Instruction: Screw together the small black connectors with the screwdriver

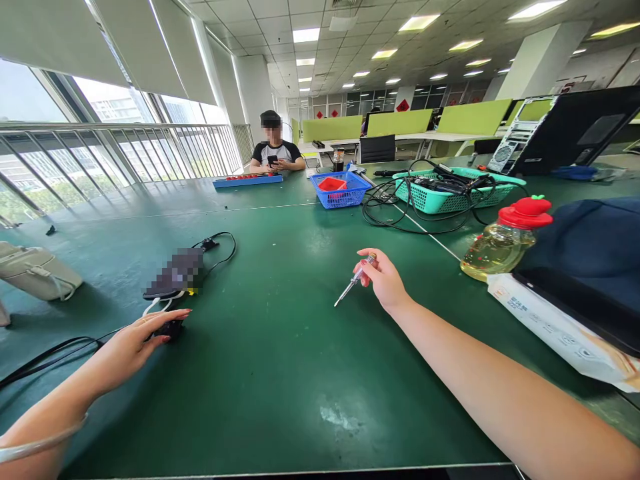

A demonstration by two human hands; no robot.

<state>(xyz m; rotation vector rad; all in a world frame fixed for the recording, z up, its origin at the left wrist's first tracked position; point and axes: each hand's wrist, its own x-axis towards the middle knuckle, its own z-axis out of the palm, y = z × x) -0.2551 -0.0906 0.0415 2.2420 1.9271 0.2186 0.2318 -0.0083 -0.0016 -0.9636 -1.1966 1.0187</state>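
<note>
My right hand (383, 279) pinches a slim screwdriver (356, 279) with a clear handle, its metal tip slanting down to the left just over the green table. On the left, my left hand (135, 343) grips a small black block (171, 329), thumb on the near side and fingers over the top. A black cord (55, 353) leads towards it from the left edge, partly hidden by the hand. Just beyond lies a dark flat object (175, 272), blurred out, with a white cable (159, 305) at its near end and a black cord loop (233, 247) at its far end.
To the right stand a red-lidded bottle (500, 247), a white packet (555, 330) and a dark blue bag (590, 247). Farther back are a blue basket (343, 193), a teal basket (440, 203) of cables and a computer case (575, 133). A person (275, 153) sits across the table.
</note>
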